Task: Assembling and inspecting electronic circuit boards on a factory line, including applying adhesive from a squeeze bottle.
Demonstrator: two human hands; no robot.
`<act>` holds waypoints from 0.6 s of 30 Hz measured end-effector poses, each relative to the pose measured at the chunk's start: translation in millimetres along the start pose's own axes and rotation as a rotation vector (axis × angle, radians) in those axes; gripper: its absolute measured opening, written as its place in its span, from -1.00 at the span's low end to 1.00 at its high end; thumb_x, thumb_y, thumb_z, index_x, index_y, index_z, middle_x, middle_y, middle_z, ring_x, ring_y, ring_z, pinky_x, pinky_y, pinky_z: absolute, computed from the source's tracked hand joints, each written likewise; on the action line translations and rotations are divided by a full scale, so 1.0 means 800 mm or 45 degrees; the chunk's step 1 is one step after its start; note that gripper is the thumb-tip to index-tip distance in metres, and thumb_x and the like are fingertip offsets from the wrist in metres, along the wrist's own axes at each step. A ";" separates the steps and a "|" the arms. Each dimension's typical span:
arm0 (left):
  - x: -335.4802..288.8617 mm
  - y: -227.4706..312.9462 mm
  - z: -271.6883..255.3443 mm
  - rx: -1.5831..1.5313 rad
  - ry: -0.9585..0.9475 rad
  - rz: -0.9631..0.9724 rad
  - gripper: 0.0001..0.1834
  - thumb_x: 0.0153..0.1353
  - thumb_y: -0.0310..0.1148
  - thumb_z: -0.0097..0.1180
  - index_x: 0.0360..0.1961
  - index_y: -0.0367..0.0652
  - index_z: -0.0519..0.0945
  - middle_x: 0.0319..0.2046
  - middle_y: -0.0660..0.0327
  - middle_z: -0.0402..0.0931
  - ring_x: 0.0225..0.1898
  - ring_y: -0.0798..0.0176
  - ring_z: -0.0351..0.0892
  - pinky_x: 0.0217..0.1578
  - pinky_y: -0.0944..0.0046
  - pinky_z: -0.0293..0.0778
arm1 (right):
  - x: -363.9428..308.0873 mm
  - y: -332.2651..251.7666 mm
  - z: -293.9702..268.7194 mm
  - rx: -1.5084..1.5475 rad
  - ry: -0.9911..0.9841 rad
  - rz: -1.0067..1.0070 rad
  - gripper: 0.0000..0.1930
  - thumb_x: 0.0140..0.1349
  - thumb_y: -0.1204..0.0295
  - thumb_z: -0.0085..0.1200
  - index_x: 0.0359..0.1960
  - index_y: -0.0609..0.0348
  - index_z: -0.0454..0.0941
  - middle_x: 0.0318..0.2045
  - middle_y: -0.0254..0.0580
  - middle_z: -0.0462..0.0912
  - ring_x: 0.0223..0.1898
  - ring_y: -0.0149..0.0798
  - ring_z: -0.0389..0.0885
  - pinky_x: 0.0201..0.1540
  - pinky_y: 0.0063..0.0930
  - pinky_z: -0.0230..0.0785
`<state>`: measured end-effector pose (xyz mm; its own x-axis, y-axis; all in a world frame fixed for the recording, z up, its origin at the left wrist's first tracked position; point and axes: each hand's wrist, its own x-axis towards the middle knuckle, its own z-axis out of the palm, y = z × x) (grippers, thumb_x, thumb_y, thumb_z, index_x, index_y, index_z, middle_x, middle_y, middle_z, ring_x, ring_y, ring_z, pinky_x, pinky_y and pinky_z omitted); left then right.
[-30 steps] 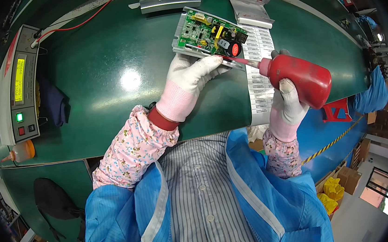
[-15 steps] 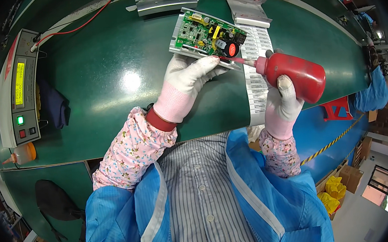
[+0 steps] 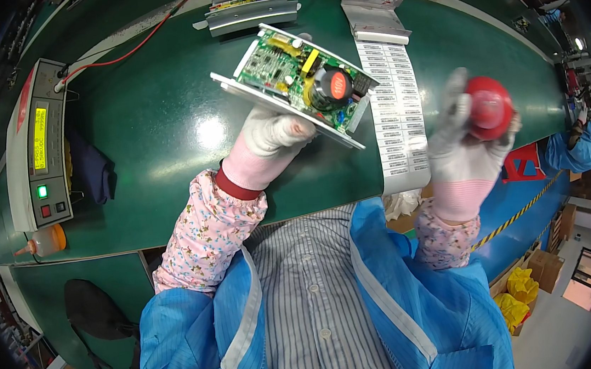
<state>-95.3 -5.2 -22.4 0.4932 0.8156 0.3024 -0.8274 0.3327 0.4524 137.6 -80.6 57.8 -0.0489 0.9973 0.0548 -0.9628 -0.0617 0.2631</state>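
My left hand (image 3: 273,140), in a white glove with a pink cuff, grips a green circuit board (image 3: 284,68) fixed in a silver metal bracket (image 3: 259,99). The board is tilted and raised over the bench, its black round part with a red top towards me. Most of my left fingers are hidden under the bracket. On the right, my right hand (image 3: 452,144), gloved too and smeared by motion, is closed round a red squeeze bottle (image 3: 491,105). The bottle's round end faces up at me; its nozzle is out of sight. Bottle and board are apart.
A strip of printed labels (image 3: 395,114) hangs over the bench's front edge, with an empty metal bracket (image 3: 375,14) behind it. Another bracketed board (image 3: 251,16) lies at the back. At left stand a tester (image 3: 39,145), a dark cloth (image 3: 91,168) and an orange bottle (image 3: 50,240).
The red bottle has moved right, away from the board, and turned so its end faces up; its nozzle no longer touches the board. My left hand has brought the board nearer and turned it.
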 end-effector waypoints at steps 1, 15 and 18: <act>0.002 0.000 0.002 0.001 -0.008 -0.006 -0.18 0.11 -0.55 0.38 0.41 -0.19 0.30 0.22 0.06 0.51 0.22 0.06 0.52 0.27 0.13 0.42 | -0.001 -0.008 0.007 0.000 -0.008 -0.007 -0.21 0.09 0.47 0.37 0.32 0.19 0.15 0.33 0.20 0.22 0.22 0.09 0.46 0.36 -0.01 0.46; 0.017 0.004 0.025 0.257 0.204 -0.181 0.24 -0.17 -0.71 0.49 0.53 -0.03 0.04 0.38 0.06 0.33 0.36 -0.04 0.40 0.34 -0.04 0.42 | 0.021 -0.017 -0.023 -1.911 -0.233 -0.918 -0.34 0.18 0.40 0.25 0.30 0.16 0.26 0.27 0.27 0.39 0.32 0.29 0.40 0.38 0.16 0.28; 0.018 0.000 0.019 0.356 0.136 -0.154 0.20 -0.09 -0.67 0.46 0.54 0.02 0.03 0.40 0.04 0.30 0.37 -0.08 0.39 0.33 -0.11 0.42 | 0.027 -0.016 -0.021 -1.927 -0.230 -0.919 -0.33 0.16 0.40 0.26 0.30 0.15 0.26 0.28 0.27 0.39 0.31 0.30 0.41 0.36 0.19 0.27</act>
<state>-83.8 -0.8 -5.5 0.5402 0.8281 0.1496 -0.6514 0.2990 0.6974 144.5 -57.6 39.1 0.4101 0.7790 0.4743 -0.1503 0.5706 -0.8073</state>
